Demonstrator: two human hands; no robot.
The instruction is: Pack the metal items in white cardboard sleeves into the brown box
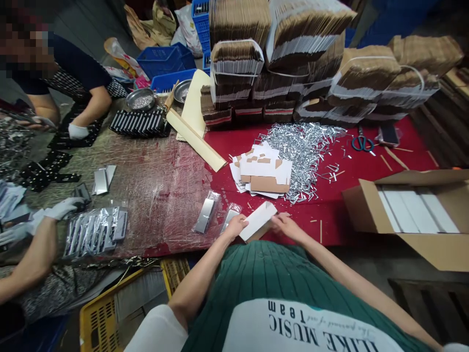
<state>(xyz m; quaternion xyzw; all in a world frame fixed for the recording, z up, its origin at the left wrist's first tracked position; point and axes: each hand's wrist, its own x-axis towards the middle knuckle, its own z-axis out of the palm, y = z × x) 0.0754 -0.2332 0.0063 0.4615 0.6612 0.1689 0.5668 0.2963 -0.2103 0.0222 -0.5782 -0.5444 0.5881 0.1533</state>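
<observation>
Close to my body at the table's front edge is a small white cardboard box (258, 221), tilted, its upper right end apparently open. My left hand (237, 227) grips its left end, thumb on the white face. At the right end, my right hand (286, 227) has its fingers closed against the box's edge; the fingertips are partly hidden. Just left of my hands lie two bagged silver metal pieces (205, 214). Beyond the box is a pile of flat white-and-brown cartons (264, 168), beside a heap of small bent metal rods (304, 151).
An open carton (370, 205) filled with white boxes stands at right. Scissors (362, 142) lie behind it. Bundled cardboard stacks (238, 63) line the back. At left, gloved co-workers' hands (66, 208) are near bagged parts (95, 232). A yellow crate (97, 313) sits below the table.
</observation>
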